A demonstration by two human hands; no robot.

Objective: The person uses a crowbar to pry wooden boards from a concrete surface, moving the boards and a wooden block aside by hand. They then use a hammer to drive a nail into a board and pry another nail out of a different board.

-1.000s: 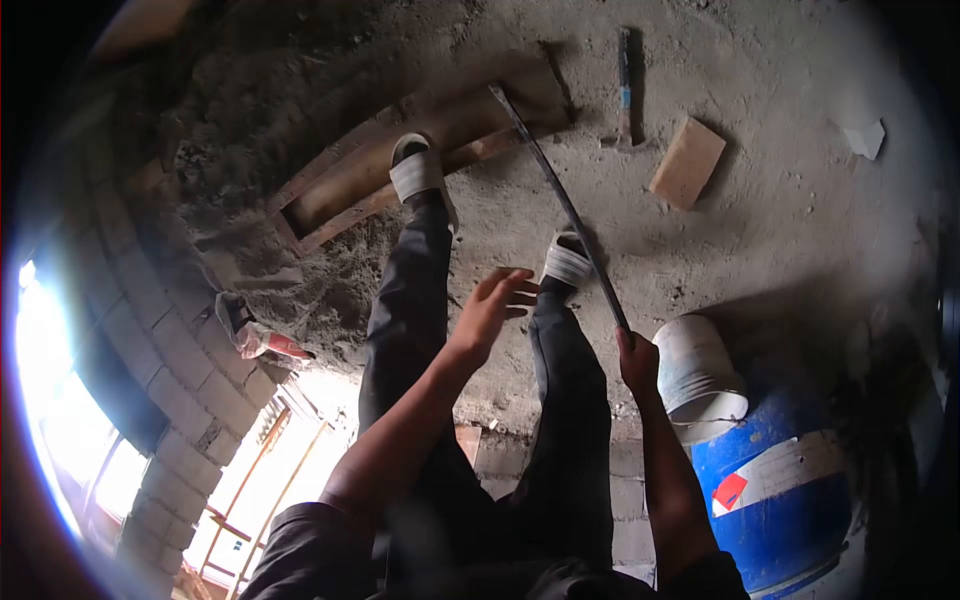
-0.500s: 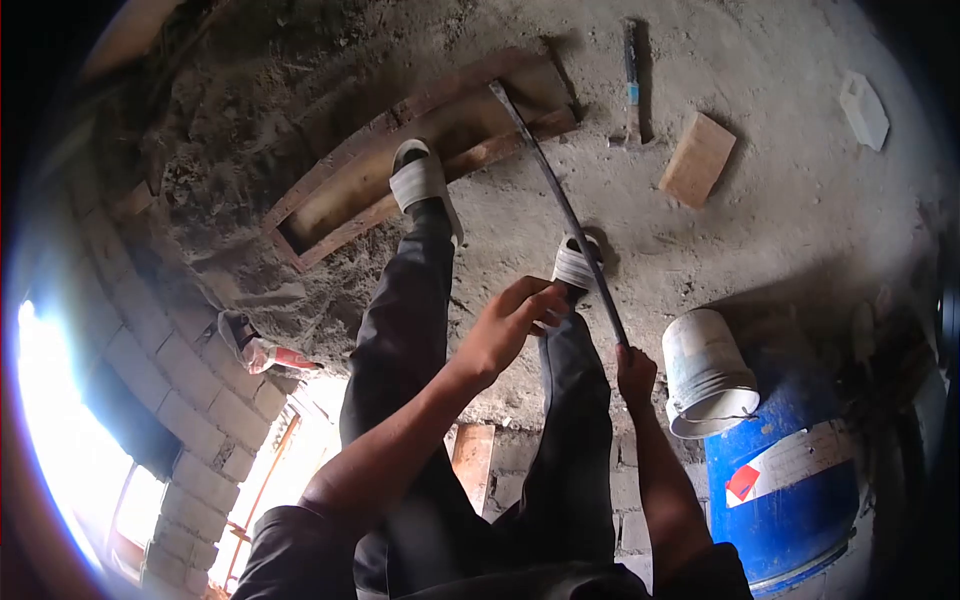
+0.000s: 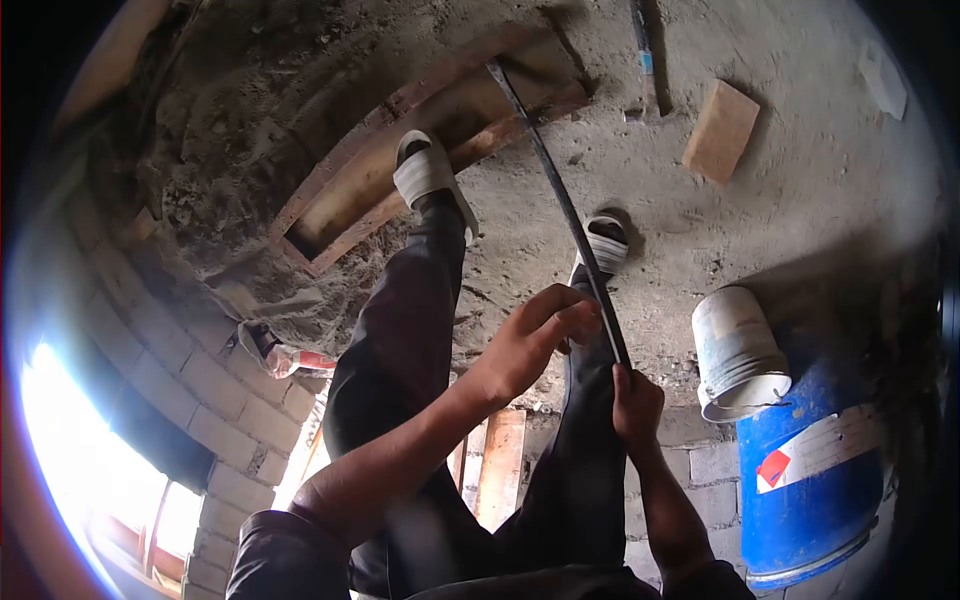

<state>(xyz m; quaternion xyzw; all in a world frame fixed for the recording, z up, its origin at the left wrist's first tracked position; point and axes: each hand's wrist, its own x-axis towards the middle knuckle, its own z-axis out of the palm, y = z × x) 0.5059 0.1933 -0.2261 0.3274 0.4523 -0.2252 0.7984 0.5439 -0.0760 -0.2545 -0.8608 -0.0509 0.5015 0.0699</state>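
Note:
A long dark metal bar (image 3: 560,190) slants from the wooden frame down to my right hand (image 3: 637,403), which is wrapped round its lower end. The bar's far tip rests at the right part of the long wooden frame (image 3: 350,205) on the dirt floor. My left hand (image 3: 545,335) is just left of the bar, with its fingers curled; whether it touches the bar or holds anything is hidden. My left foot, in a white striped sandal (image 3: 424,175), is on the frame's near edge. The other sandal (image 3: 606,243) stands on the floor beside the bar.
A hammer (image 3: 646,70) and a brick-like block (image 3: 721,131) lie at the upper right. A whitish bucket (image 3: 738,345) leans by a blue barrel (image 3: 805,500). A block wall (image 3: 230,420) stands at the lower left, with a red and white packet (image 3: 300,360) beside it.
The view has shifted, so floor objects at the right appear farther right. My left hand has moved right, closer to the bar. My right hand still grips the bar's lower end.

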